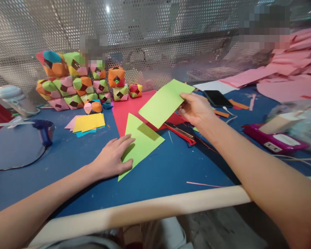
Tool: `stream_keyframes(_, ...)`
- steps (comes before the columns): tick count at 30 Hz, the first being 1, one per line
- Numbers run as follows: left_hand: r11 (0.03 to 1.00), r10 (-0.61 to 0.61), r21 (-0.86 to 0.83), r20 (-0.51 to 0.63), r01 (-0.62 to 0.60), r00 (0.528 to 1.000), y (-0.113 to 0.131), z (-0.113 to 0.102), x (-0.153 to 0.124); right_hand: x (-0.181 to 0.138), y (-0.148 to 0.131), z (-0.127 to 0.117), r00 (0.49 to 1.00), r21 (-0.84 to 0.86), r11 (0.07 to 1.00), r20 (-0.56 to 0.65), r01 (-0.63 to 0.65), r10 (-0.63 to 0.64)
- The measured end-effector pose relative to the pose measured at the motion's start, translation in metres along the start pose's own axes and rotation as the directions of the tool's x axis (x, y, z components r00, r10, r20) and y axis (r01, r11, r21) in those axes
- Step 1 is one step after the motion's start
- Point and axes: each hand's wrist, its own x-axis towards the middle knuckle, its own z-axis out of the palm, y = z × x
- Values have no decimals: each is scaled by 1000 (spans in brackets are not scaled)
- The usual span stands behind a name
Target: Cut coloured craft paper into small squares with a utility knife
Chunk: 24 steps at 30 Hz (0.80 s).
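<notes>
A green paper (166, 102) is gripped at one corner by the right hand (196, 110) (it is held at a tilt). Below, a second green sheet (145, 141) on the blue table (158, 183) is touched by the left hand (115, 155), spread open. A red tool (183, 137), probably a cutter, is seen nearby.

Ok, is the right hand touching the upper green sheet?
Touching. The head view shows the right hand pinching the upper green sheet near its right corner.
</notes>
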Motion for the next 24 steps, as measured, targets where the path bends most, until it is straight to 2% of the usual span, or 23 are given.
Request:
stream_keyframes(3,1000,-3,-4,-8,3,1000,0,0,-1,-2,-1,7,993,186,977,-36,-104,113)
stream_keyframes(5,1000,12,14,-8,-12,1000,-1,1,-2,-3,-1,11,988,246,958,-23,-145,155)
stream_keyframes(9,998,27,62,-38,-24,999,-6,3,-4,0,3,13,979,280,943,-44,-178,198)
stream_keyframes(13,997,23,69,-87,-17,996,-11,7,-2,13,12,-1,959,294,933,-128,-206,252)
stream_keyframes(19,997,43,75,-121,-35,992,-17,11,0,36,19,-26,880,401,885,-296,-238,371)
stream_keyframes(24,994,68,94,-136,-55,988,-19,13,1,55,24,-29,808,508,824,-361,-249,466)
